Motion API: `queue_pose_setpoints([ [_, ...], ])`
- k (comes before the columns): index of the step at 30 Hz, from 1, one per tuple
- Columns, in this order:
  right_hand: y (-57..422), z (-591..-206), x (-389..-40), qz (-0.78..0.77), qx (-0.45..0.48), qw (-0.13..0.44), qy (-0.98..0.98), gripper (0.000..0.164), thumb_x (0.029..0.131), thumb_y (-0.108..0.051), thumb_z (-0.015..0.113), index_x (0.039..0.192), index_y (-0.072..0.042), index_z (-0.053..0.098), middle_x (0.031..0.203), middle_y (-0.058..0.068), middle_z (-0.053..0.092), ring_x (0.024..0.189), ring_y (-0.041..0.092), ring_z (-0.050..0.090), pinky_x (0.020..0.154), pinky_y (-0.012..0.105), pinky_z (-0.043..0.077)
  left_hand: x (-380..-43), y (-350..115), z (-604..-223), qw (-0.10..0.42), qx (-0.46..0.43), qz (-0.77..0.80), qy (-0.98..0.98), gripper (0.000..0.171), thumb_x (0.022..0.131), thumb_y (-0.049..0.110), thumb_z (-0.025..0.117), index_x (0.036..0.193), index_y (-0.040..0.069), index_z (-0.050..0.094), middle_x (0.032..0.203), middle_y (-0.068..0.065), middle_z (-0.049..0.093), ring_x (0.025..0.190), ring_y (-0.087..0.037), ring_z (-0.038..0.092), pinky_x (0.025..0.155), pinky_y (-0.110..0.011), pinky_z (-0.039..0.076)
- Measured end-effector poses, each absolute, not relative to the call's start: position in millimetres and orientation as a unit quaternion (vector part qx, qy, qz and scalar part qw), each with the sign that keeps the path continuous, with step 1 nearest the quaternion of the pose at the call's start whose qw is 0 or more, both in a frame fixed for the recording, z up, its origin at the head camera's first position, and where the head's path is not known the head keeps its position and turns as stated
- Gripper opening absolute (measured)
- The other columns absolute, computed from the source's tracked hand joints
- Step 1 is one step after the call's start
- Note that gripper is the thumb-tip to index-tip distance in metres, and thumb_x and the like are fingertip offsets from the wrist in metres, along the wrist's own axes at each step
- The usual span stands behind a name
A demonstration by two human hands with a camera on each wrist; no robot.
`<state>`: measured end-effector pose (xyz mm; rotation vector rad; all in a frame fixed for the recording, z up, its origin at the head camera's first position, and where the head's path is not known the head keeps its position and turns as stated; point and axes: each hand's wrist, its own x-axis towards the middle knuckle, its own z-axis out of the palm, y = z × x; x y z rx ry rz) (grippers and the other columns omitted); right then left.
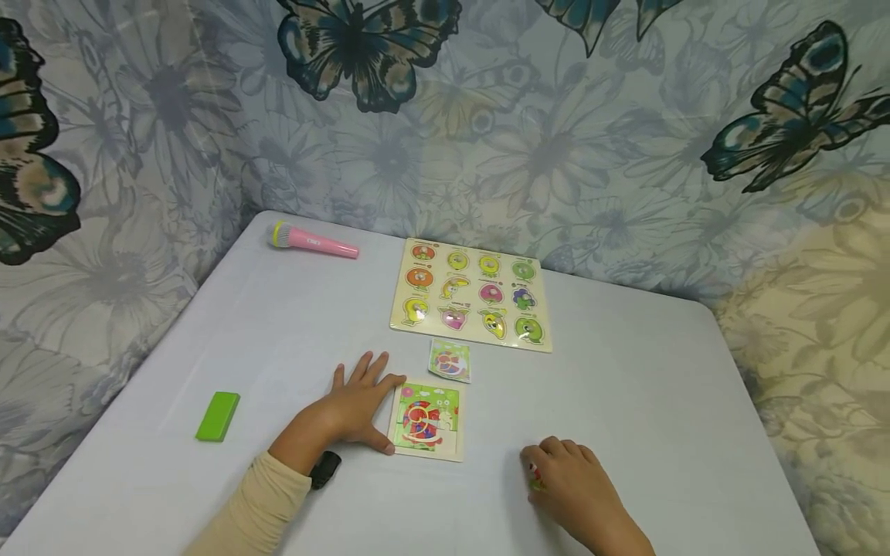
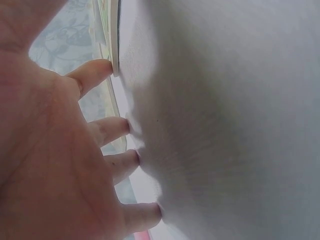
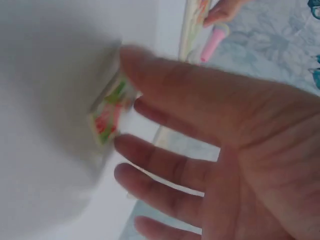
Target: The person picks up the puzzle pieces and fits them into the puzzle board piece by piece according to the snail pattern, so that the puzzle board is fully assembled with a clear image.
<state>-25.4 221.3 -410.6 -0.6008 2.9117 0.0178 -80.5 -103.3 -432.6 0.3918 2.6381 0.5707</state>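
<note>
A small square wooden jigsaw puzzle (image 1: 427, 419) with a red and green snail picture lies on the white table; bare wood shows at its lower right corner. My left hand (image 1: 354, 405) is spread at its left side, index fingertip at the upper left corner and thumb at the lower left. In the left wrist view, the other fingertips (image 2: 131, 159) rest on the tabletop. To the right of the puzzle, my right hand (image 1: 573, 483) pinches a small jigsaw piece (image 3: 107, 117) with red and green print, tilted close over the table. Its remaining fingers are slightly bent.
Just beyond the puzzle lies a small picture card (image 1: 450, 361) with a similar print. Behind that is a larger fruit puzzle board (image 1: 474, 294). A pink toy microphone (image 1: 316, 241) lies at the far left, and a green block (image 1: 218, 417) at the left.
</note>
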Motion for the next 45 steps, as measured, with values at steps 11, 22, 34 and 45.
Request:
queue_pose_setpoints([
  [11, 230.1, -416.7, -24.7, -0.001, -0.234, 0.026, 0.972, 0.036, 0.067, 0.0, 0.083, 0.094, -0.016, 0.065, 0.084, -0.001, 0.062, 0.08, 0.02, 0.061, 0.079, 0.043, 0.051, -81.6, -104.5, -434.5, 0.205, 0.145, 0.212, 0.944, 0.105, 0.058, 0.046, 0.091, 0.146, 0.019, 0.041, 0.162, -0.018, 0.011, 0.149, -0.041, 0.0, 0.11, -0.071, 0.004],
  [22, 163.4, -414.9, -50.7, -0.02, -0.342, -0.046, 0.938, 0.029, 0.071, -0.017, 0.086, 0.096, -0.016, 0.071, 0.09, -0.004, 0.068, 0.087, 0.015, 0.063, 0.09, 0.036, 0.049, -83.2, -108.9, -428.1, 0.206, 0.143, 0.211, 0.945, 0.102, 0.06, 0.045, 0.09, 0.146, 0.019, 0.041, 0.162, -0.019, 0.011, 0.148, -0.042, 0.001, 0.11, -0.072, 0.004],
  [34, 135.9, -427.1, -56.9, -0.014, -0.37, -0.054, 0.928, 0.021, 0.073, -0.027, 0.085, 0.088, -0.017, 0.073, 0.091, -0.004, 0.069, 0.09, 0.016, 0.062, 0.09, 0.037, 0.048, -79.6, -104.3, -426.4, 0.201, 0.151, 0.215, 0.944, 0.101, 0.06, 0.044, 0.09, 0.145, 0.017, 0.042, 0.161, -0.02, 0.012, 0.148, -0.043, 0.002, 0.109, -0.072, 0.006],
  [45, 141.6, -417.5, -61.4, -0.051, -0.361, -0.014, 0.931, 0.023, 0.076, -0.029, 0.082, 0.093, -0.016, 0.076, 0.095, -0.003, 0.07, 0.095, 0.018, 0.063, 0.094, 0.04, 0.047, -77.8, -102.5, -427.7, 0.206, 0.151, 0.213, 0.943, 0.102, 0.06, 0.045, 0.091, 0.145, 0.017, 0.043, 0.16, -0.02, 0.014, 0.148, -0.043, 0.004, 0.109, -0.073, 0.007],
])
